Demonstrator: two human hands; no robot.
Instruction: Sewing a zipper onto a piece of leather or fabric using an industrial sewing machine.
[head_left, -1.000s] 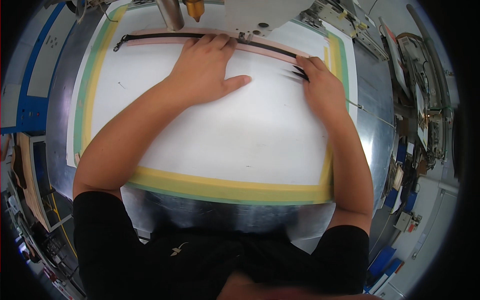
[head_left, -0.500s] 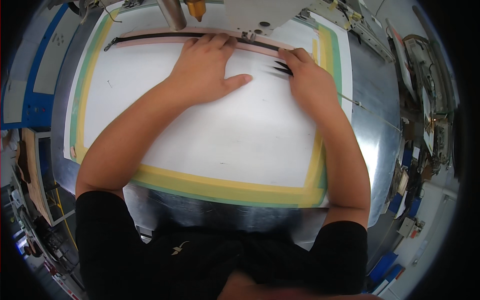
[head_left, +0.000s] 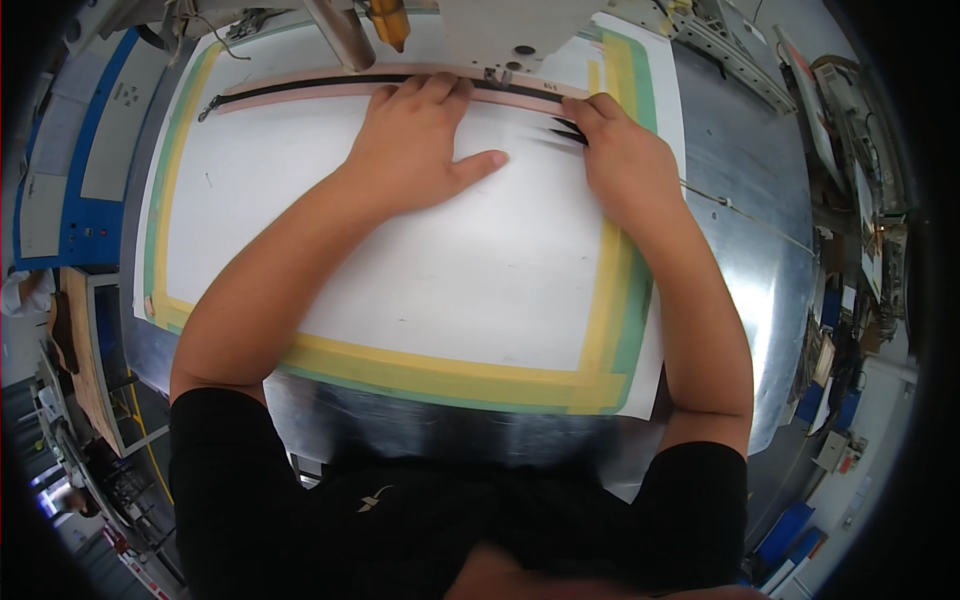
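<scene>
A long pink strip (head_left: 290, 98) with a narrow black band (head_left: 330, 84) along it, like a zipper, lies across the far part of the white sheet (head_left: 440, 270). A small metal pull or clasp (head_left: 209, 108) is at its left end. My left hand (head_left: 415, 140) is open, fingertips resting on the strip and thumb spread over the sheet. At the strip's right end, my right hand (head_left: 625, 150) pinches its edge with thumb and finger. The same hand is closed on a black two-pointed tool (head_left: 572, 130), tweezers or snips. Between my hands, a machine foot (head_left: 497, 77) stands over the strip.
Above the strip hang the machine head (head_left: 510, 35), a metal cylinder (head_left: 343, 40) and an amber nozzle (head_left: 390, 25). Yellow tape (head_left: 440, 362) and green tape borders the sheet on the metal table (head_left: 745, 250). A thin cord (head_left: 745, 212) crosses at right; a blue cabinet (head_left: 95, 170) stands left.
The sheet and the pink strip have shifted left under the machine foot, and more of the strip's right end shows. My hands keep nearly the same places; the view has turned slightly.
</scene>
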